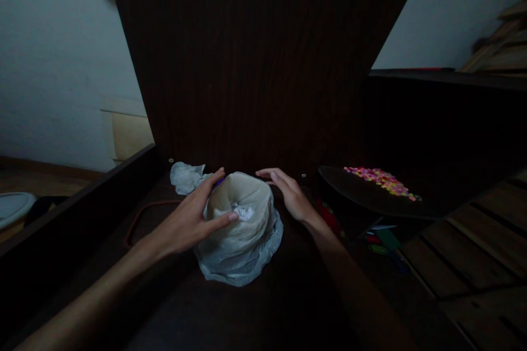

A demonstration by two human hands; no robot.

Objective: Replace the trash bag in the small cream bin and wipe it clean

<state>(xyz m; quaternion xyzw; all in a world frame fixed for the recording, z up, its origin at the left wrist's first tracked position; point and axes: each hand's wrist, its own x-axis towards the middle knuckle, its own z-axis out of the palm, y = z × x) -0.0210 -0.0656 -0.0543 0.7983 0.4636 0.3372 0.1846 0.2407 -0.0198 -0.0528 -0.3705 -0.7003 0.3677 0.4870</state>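
Note:
In front of me on the dark surface stands a round container lined with a thin whitish bag (247, 249), its edge folded down over the outside. Crumpled white bits (244, 211) lie inside it. My left hand (193, 214) is at its left side, fingers stretched and spread, with the thumb across the near rim; whether it presses on the bag I cannot tell. At the right rim my right hand (290, 194) is open, fingers extended towards the far side. Neither hand has closed round anything.
Behind my left hand lies a crumpled whitish plastic bag (187, 175). A thin reddish-brown curved frame (138, 219) sits further left. Colourful small pieces (385, 182) are on a dark shelf at right. A tall dark panel (255, 66) rises behind; a raised edge (82, 200) bounds the left.

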